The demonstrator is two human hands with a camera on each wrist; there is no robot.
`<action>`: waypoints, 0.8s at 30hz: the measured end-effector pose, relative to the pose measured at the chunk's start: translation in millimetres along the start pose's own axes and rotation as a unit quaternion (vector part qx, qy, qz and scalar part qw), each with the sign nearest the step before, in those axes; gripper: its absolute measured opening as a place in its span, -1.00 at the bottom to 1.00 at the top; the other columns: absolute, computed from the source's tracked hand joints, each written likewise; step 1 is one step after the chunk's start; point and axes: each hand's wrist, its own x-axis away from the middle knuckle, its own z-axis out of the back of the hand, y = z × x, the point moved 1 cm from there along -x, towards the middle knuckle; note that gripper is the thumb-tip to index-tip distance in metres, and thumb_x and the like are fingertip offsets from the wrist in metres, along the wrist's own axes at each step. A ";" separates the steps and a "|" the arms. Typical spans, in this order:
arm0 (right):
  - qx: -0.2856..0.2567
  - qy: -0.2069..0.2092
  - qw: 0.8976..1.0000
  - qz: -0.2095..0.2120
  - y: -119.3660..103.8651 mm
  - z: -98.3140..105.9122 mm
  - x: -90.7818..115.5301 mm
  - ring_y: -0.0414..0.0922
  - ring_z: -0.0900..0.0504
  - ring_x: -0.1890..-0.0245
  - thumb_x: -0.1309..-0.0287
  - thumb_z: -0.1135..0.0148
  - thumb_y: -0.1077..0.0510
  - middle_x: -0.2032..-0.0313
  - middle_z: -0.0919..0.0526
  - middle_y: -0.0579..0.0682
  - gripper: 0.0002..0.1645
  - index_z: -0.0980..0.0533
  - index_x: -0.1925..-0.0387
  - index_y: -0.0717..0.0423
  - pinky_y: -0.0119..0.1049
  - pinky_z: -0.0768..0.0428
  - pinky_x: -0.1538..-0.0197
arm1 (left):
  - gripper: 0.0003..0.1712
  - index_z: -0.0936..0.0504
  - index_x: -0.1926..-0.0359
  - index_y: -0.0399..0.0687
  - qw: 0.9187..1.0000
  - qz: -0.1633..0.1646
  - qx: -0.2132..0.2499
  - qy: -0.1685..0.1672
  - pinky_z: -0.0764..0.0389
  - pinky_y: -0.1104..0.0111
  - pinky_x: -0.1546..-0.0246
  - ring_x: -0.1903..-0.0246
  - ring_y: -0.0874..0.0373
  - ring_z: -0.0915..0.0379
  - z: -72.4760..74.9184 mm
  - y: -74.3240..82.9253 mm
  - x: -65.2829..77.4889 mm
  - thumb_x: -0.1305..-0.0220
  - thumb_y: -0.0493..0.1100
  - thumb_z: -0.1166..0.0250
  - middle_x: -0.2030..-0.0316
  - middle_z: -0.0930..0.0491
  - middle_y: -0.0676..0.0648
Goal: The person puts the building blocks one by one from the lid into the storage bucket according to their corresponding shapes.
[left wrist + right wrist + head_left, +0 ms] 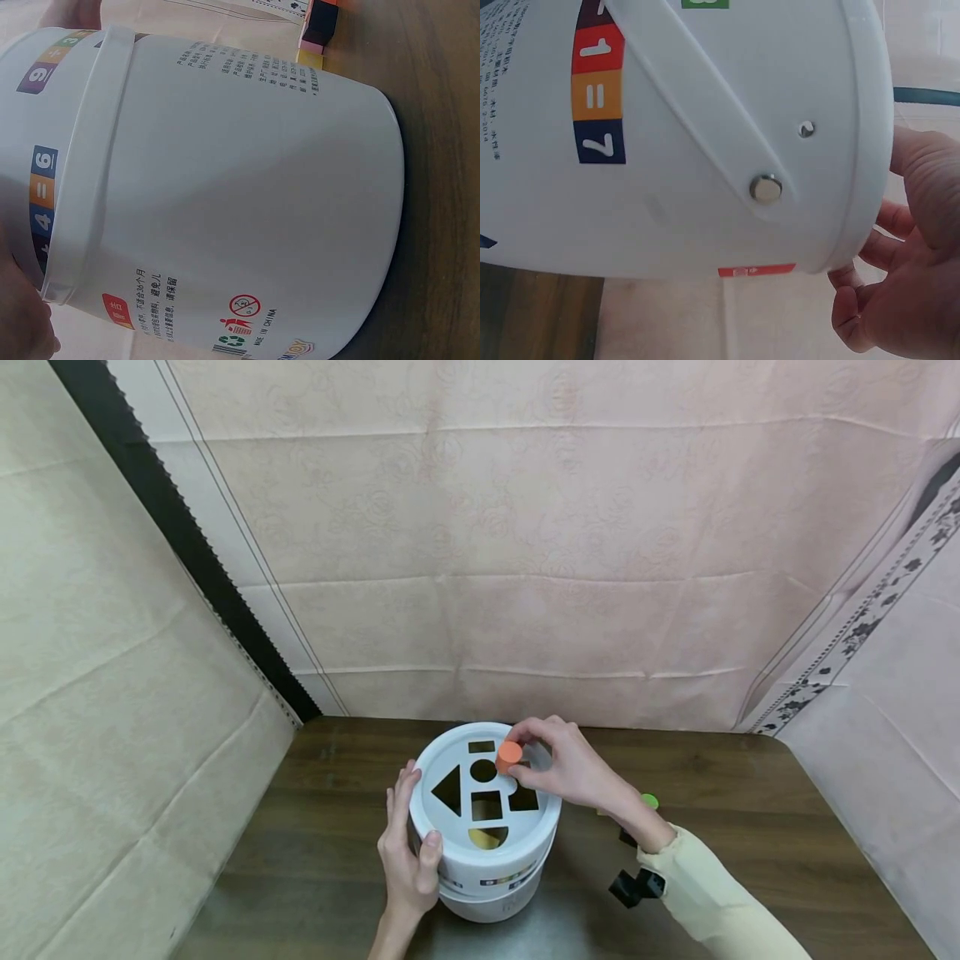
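Observation:
A white bucket [491, 881] stands upright on the table, its white lid [427, 752] cut with round, square, triangular and other shaped holes. Between thumb and fingertips, my right hand [566, 768] pinches an orange cylinder block [509, 755] at the lid, just right of the round hole [483, 770]. Part of the lid's right side is hidden behind that hand. My left hand [408, 852] holds the bucket's left side at the rim, thumb toward the front and fingers along the side. Something yellow shows through the front hole [488, 837].
Black blocks [636, 887] lie right of the bucket, near the right sleeve [708, 881]. A green piece [649, 801] shows partly behind the right forearm. The wooden table [315, 843] meets hanging cloth [525, 635] at the back and sides.

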 end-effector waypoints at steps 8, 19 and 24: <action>0.016 -0.004 1.000 0.026 -1.4 -8.8 -8.0 -0.06 -0.47 0.15 0.02 -0.53 0.21 0.22 -0.69 -0.24 -0.63 -0.63 0.12 0.01 -0.02 -0.23 0.07 | -0.29 -0.45 -0.32 -0.33 1.000 0.004 -0.002 -0.004 0.01 -0.46 -0.16 -0.32 -0.28 -0.28 0.9 0.6 -0.2 -0.26 0.02 -0.11 -0.28 -0.45 -0.29; 0.020 -0.018 0.999 0.037 -3.3 -14.8 -15.5 -0.05 -0.45 0.14 0.02 -0.54 0.20 0.20 -0.71 -0.21 -0.61 -0.63 0.10 0.03 -0.02 -0.21 0.08 | -0.29 -0.44 -0.34 -0.31 1.000 0.009 -0.006 -0.007 0.02 -0.46 -0.16 -0.33 -0.26 -0.28 1.0 0.5 -0.8 -0.25 0.01 -0.11 -0.28 -0.46 -0.28; 0.018 -0.022 0.999 0.035 -4.4 -16.3 -16.7 -0.06 -0.44 0.14 0.02 -0.54 0.20 0.18 -0.71 -0.19 -0.60 -0.63 0.10 0.02 0.00 -0.21 0.06 | -0.29 -0.44 -0.34 -0.30 1.000 0.012 -0.006 -0.008 0.02 -0.46 -0.17 -0.33 -0.27 -0.28 1.2 1.3 -0.6 -0.25 0.00 -0.11 -0.28 -0.46 -0.27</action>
